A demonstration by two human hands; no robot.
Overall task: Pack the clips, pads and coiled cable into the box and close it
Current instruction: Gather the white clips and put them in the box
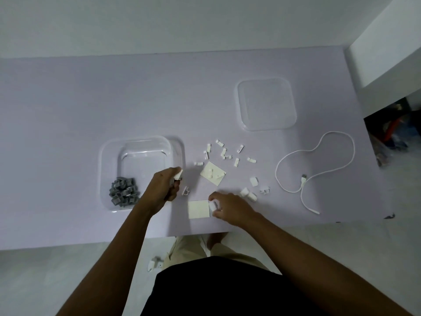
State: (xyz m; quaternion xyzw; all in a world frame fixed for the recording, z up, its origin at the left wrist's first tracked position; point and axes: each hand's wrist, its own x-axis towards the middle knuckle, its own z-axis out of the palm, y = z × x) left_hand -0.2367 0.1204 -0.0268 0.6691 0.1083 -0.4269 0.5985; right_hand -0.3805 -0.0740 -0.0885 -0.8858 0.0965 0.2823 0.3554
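Note:
A clear plastic box stands open on the table at the left, with a pile of grey clips in its near corner. My left hand hovers by the box's right rim, shut on white clips. My right hand rests on the table, pinching a small white clip beside a pale square pad. A second pad lies further back with clips on it. Several white clips are scattered behind it. The white cable lies loose, uncoiled, at the right.
The box's clear lid lies flat at the back right. More white clips sit right of my right hand. A white piece lies on the floor below the table's front edge. A white wall block stands at far right.

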